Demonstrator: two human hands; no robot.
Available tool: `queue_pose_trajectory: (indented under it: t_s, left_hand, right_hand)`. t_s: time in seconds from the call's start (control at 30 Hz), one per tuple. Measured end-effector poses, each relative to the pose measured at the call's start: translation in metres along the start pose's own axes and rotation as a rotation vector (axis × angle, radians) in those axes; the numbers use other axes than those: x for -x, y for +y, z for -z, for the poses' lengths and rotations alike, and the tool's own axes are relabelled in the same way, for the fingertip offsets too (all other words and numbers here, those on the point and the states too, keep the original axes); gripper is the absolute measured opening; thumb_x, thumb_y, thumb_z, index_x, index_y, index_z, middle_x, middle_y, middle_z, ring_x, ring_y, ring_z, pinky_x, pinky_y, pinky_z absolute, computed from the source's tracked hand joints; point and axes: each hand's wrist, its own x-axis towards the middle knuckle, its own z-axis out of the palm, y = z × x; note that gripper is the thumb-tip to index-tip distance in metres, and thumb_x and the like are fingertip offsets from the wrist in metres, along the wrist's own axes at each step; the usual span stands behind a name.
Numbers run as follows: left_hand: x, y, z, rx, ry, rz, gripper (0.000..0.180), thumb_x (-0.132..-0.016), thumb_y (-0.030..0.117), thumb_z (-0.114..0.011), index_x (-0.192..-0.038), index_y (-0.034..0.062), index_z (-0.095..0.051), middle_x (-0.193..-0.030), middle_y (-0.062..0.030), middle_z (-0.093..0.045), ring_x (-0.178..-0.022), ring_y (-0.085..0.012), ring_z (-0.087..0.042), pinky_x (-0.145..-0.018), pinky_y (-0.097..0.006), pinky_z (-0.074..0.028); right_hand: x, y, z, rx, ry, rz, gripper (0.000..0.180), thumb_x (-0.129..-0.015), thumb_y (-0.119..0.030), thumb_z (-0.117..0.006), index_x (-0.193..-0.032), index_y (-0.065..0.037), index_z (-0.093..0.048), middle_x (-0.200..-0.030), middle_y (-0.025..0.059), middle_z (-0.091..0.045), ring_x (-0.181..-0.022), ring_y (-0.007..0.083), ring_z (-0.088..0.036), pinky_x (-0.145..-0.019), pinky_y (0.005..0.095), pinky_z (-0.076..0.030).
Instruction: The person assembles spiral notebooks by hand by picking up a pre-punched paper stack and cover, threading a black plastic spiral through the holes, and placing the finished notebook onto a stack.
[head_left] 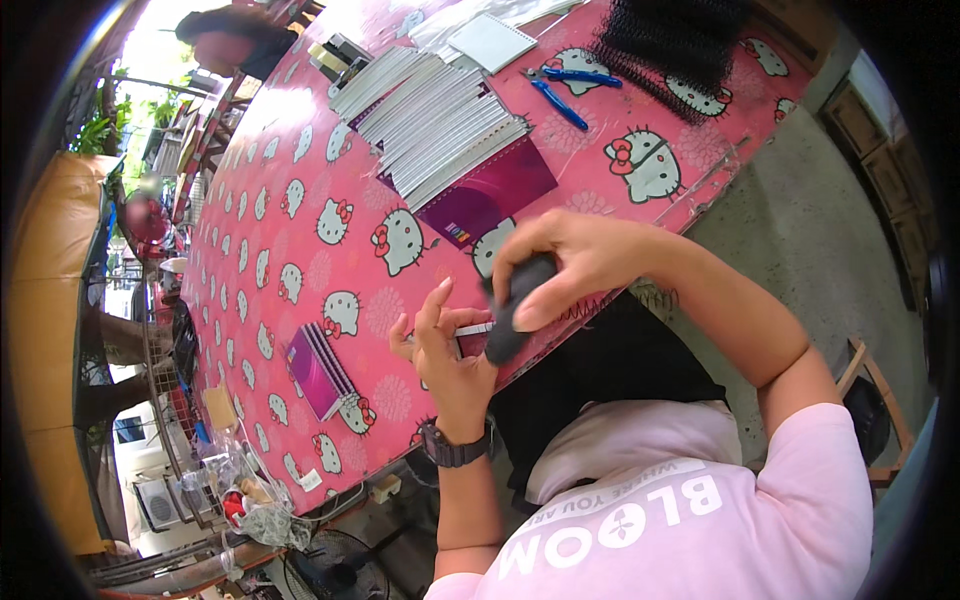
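My right hand point(575, 262) is closed around a dark oblong object point(518, 305) at the near edge of a pink table point(300, 200) covered with a cartoon-cat cloth. Just to its left, my left hand point(448, 352), with a black wristwatch, has its fingers spread against a thin white-edged item point(474, 328). That item meets the dark object. A black wire spiral point(600, 305) sticks out to the right under my right hand. How firmly my left hand grips the white-edged item is hard to tell.
A fanned stack of spiral notebooks point(440, 125) with a purple cover lies further along the table. Blue-handled pliers point(560, 90) and a heap of black wire coils point(670, 45) lie beyond it. A small purple notebook pile point(318, 370) sits left. Another person point(235, 40) is at the far end.
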Motion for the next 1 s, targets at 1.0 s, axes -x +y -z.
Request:
queue_pose_trajectory:
  t_s: [1.0]
  left_hand:
    - [0.021,-0.039,-0.009,0.899,0.023,0.463,0.047,-0.072,-0.002,-0.075,-0.098,0.0115,-0.037,-0.098,-0.0003,-0.039,-0.093,-0.0123,-0.042,-0.091,-0.028,-0.036]
  right_hand:
    - [-0.048,-0.011,-0.017,0.28,-0.066,-0.098,0.044,-0.076,-0.042,-0.071,-0.09,-0.001,-0.068,-0.071,0.0056,-0.058,-0.068,0.0129,-0.051,-0.063,0.028,-0.04]
